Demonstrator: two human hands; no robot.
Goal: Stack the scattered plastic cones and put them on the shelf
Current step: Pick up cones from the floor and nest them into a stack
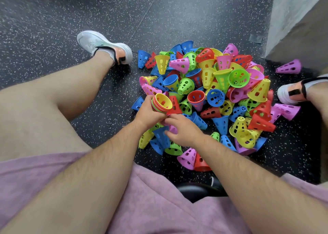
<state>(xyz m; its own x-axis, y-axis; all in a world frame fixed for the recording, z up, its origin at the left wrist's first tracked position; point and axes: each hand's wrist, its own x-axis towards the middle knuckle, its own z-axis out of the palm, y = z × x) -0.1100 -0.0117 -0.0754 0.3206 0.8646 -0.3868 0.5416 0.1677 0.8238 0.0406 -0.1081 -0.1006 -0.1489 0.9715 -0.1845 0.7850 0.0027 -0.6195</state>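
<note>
Grip, left hand (149,113): wrapped round nested stack (161,103), open mouth tilted up-right. Grip, right hand (182,131): nearer hand, just below stack, fingers curled on pink cone (173,129), partly hidden. Loose cones (221,84): heaped on floor (177,12), right of both hands.

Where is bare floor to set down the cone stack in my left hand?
Free: the speckled black rubber floor beyond the heap of coloured plastic cones, up to the white shoe, and the strip between the left leg and the heap. Crowded: around the left hand and right hand, and by the lone purple cone.
</note>
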